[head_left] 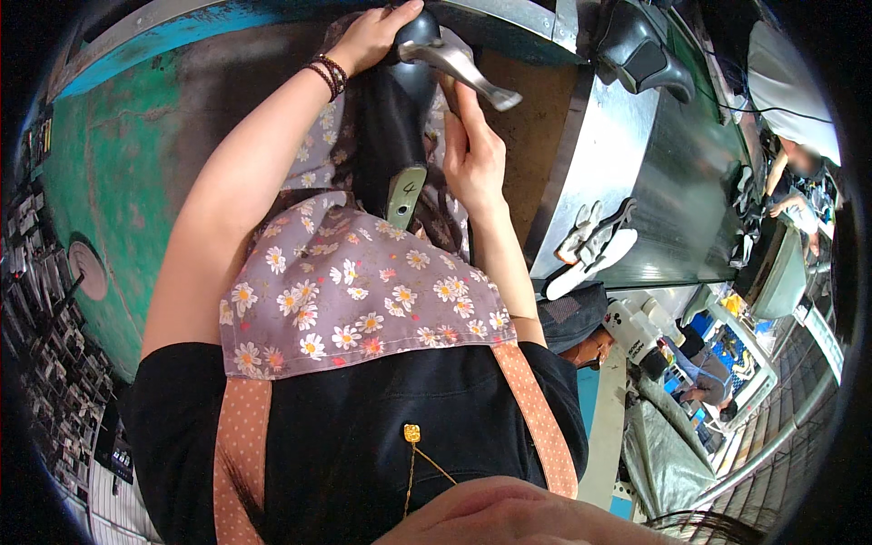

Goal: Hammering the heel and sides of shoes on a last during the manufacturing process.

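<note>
A black boot lies across my lap, with a pale green last showing at its near end. Near its far end a curved silver piece, shaped like a high heel, sticks out to the right. My left hand is closed around the far end, thumb on top; its other fingers are partly hidden. On the right side my right hand holds the boot below the silver piece, some fingertips out of sight behind it. Beneath lies my flowered apron.
Right of me runs a metal-edged bench with a dark surface. Another black shoe stands at its far end; grey and white shoe parts lie nearer. A co-worker sits across it. The green floor spreads left.
</note>
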{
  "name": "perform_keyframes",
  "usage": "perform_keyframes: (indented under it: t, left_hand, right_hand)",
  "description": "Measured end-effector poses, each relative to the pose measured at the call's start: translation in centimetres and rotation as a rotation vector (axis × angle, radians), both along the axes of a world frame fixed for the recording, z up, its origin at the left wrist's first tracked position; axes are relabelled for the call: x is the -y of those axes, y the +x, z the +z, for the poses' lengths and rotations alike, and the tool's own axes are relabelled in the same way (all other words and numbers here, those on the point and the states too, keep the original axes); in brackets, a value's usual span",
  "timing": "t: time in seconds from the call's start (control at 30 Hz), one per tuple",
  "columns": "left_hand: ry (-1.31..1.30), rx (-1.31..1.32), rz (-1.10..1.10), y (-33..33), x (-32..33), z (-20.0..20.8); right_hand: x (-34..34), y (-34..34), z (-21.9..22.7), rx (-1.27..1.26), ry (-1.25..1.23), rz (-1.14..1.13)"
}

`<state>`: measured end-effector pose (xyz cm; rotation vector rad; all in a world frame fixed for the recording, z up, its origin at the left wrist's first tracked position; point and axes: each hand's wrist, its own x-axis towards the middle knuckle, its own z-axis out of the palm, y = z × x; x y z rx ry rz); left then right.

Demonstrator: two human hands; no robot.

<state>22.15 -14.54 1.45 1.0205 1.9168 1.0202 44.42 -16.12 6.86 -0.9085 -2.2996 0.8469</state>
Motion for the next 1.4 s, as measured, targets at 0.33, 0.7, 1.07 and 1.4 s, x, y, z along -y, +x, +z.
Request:
perform_keyframes:
  t: [0.33,0.7,1.07,1.4]
  left_hand:
    - [0.012,0.029,-0.003,0.0,0.1,0.4]
    - [0.005,0.010,0.035,0.1,0.0,0.1]
    - [0.042,-0.002,0.006,0.0,-0.1,0.4]
    - [0.104,0.080,-0.062,-0.1,-0.1,0.6]
  right_hand:
    - [0.8,1.6,-1.0,-0.035,-0.148,-0.056]
    - [0.6,1.5,-2.3,-0.055,-0.318,-0.130]
    - [0.0,1.7,-0.9,-0.125,-0.272,-0.130]
    - [-0.4,0.8,3.5,0.010,-0.257,0.045]
